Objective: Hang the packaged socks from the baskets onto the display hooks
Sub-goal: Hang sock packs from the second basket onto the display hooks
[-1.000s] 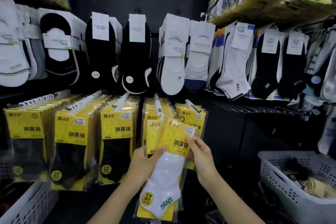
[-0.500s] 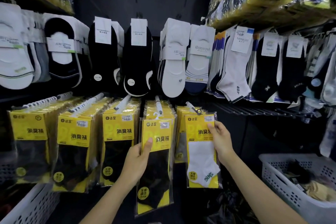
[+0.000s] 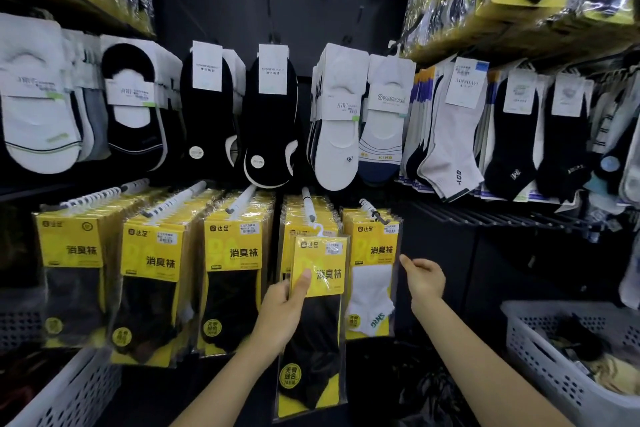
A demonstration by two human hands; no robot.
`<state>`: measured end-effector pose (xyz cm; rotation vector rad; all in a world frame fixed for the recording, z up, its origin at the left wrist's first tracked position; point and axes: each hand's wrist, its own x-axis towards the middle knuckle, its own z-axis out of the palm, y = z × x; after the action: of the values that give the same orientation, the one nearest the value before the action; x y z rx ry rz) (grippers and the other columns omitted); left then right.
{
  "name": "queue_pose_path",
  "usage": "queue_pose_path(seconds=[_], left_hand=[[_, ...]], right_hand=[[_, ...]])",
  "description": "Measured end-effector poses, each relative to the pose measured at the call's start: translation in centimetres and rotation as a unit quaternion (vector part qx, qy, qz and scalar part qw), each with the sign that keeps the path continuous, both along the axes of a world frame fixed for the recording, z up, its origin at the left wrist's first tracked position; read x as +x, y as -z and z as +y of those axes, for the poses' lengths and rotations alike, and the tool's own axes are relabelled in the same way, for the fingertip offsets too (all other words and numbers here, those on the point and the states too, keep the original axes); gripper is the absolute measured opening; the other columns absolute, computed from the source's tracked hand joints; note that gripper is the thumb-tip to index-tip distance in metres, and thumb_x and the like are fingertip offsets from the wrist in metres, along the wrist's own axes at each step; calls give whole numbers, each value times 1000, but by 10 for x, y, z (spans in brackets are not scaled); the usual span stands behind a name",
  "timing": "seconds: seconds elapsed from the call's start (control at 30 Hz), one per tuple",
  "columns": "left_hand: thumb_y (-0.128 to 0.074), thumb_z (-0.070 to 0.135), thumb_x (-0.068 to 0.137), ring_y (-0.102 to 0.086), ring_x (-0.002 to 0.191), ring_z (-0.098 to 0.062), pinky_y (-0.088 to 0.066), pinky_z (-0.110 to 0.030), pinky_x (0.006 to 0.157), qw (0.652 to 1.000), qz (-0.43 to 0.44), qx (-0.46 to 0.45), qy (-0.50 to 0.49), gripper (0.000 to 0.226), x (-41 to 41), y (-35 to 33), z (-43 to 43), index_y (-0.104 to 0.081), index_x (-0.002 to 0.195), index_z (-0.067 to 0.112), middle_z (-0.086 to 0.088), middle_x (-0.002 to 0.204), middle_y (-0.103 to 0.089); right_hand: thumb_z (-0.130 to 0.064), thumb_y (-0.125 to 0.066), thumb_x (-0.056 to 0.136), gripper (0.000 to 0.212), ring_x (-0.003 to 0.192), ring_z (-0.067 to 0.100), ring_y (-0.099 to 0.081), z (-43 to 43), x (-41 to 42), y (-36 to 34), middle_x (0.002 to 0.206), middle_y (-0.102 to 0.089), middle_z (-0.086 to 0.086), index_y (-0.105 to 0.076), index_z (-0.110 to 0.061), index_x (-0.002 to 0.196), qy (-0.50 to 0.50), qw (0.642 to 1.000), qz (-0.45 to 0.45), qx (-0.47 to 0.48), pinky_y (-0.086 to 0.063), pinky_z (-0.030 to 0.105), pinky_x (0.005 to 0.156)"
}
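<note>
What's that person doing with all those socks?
Someone is filling up a sock display. The left hand grips a yellow pack of black socks, holding its little hanger up by a hook. I cannot tell if it is hooked on. The right hand holds nothing and hovers beside a pack of white socks hanging alongside. More socks wait in a white basket on the right.

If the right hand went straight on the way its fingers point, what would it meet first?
Probably the white-sock package. The right hand points left and slightly up, and its fingers sit just beside that pack's right edge. Whether they are level with it in depth is unclear from this view.
</note>
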<state>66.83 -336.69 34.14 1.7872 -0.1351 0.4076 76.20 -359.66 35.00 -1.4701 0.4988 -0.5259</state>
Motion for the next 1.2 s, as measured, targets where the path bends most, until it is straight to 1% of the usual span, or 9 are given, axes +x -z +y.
queue_pose_path(seconds=[0.13, 0.33, 0.43, 0.5, 0.63, 0.77, 0.9, 1.1, 1.2], left_hand=[[-47, 38, 96, -41, 32, 2, -28, -8, 38, 999, -2, -15, 31, 48, 2, 2, -12, -48, 52, 16, 16, 32, -40], [-44, 44, 95, -44, 39, 0, -29, -9, 42, 993, 33, -8, 114, 37, 11, 7, -46, -69, 88, 18, 13, 43, -49], [-47, 45, 92, -66, 76, 3, -44, -5, 61, 988, 27, -41, 145, 22, 13, 4, -62, -63, 98, 32, 13, 84, -70], [-49, 40, 93, -62, 96, 4, -44, -2, 69, 986, 36, -53, 154, 19, 15, 1, -69, -56, 109, 34, 14, 106, -66], [-48, 37, 96, -47, 107, 8, -38, -6, 84, 983, 51, -31, 173, 49, 16, -7, -83, -34, 143, 26, 9, 135, -48], [-48, 31, 98, -44, 116, -2, -36, -21, 100, 985, 35, -69, 157, 55, 15, -16, -93, -27, 148, 24, 6, 138, -46], [-48, 33, 97, -45, 98, 14, -36, -17, 95, 987, 22, -90, 132, 53, 16, -15, -90, -28, 146, 28, 23, 115, -47], [-43, 39, 98, -42, 99, 11, -33, -12, 84, 986, 47, -97, 124, 52, 31, -11, -84, -28, 146, 29, 9, 137, -45], [-43, 40, 98, -39, 111, 3, -31, -13, 86, 989, 47, -91, 107, 55, 37, -10, -84, -27, 148, 26, 5, 144, -43]], right_hand=[[-37, -61, 91, 32, 84, 19, -62, 2, -27, 11, 94, -65, 9, -64, -7, 102, -124, 991, -45, 11, -54, 29, 77], [-36, -55, 94, 26, 96, 14, -69, 12, -63, 9, 103, -73, 2, -67, -18, 107, -316, 945, -62, -53, -55, 28, 84], [-25, -54, 96, 19, 93, 16, -70, 8, -67, 8, 100, -74, 4, -67, -13, 104, -272, 957, -87, -47, -55, 29, 81], [-21, -55, 96, 17, 91, 17, -70, -1, -65, 7, 96, -74, 4, -66, -10, 103, -209, 971, -105, -42, -54, 30, 81], [-17, -54, 96, 12, 87, 15, -67, -14, -56, -1, 93, -72, 3, -64, -11, 99, -119, 983, -133, -39, -52, 24, 75], [-16, -53, 97, 9, 85, 14, -67, -10, -44, -18, 91, -71, 3, -62, -14, 95, -120, 978, -154, -78, -52, 27, 77], [-17, -52, 98, 11, 80, 11, -65, -2, -33, -25, 85, -69, -2, -60, -18, 89, -149, 972, -146, -106, -51, 20, 71], [-19, -55, 96, 10, 91, 22, -66, 6, -16, -21, 90, -69, 5, -62, -12, 96, -145, 980, -104, -87, -54, 38, 88], [-21, -62, 92, 10, 95, 23, -65, 11, -6, -18, 100, -69, 11, -61, -12, 95, -109, 989, -83, -64, -52, 36, 89]])
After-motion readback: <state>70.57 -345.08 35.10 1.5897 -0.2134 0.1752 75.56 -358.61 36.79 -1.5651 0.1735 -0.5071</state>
